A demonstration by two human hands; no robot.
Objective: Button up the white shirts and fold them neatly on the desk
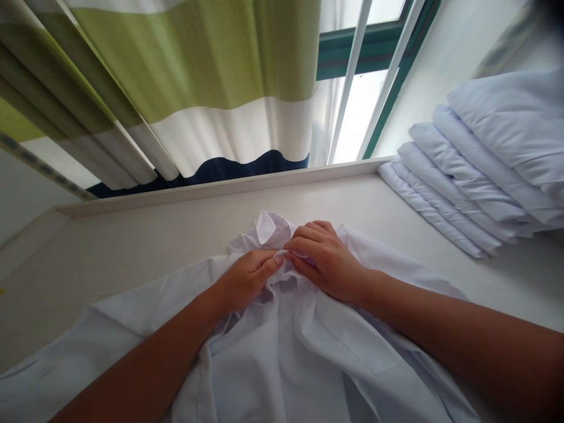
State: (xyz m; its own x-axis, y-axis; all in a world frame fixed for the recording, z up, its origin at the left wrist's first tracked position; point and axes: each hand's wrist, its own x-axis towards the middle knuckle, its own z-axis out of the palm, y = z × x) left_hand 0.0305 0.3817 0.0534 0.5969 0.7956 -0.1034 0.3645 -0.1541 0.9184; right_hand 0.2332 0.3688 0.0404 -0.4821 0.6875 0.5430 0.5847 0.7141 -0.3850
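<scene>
A white garment (277,335) lies spread and wrinkled on the pale board surface, its near part running out of the bottom of the view. Bunched at its far end is what looks like the collar (268,228), one pointed tip standing up. My left hand (249,276) pinches a fold of that edge between thumb and fingers. Close beside it, almost touching, my right hand (324,258) grips the same edge with curled fingers. Cloth and knuckles hide the right fingertips in part.
On the right, a stack of folded white garments (493,170) stands on the pale board surface (348,202). A raised rim (211,187) runs along its far edge. Beyond are a green, white and navy curtain (211,64) and a barred window with a green frame (361,59).
</scene>
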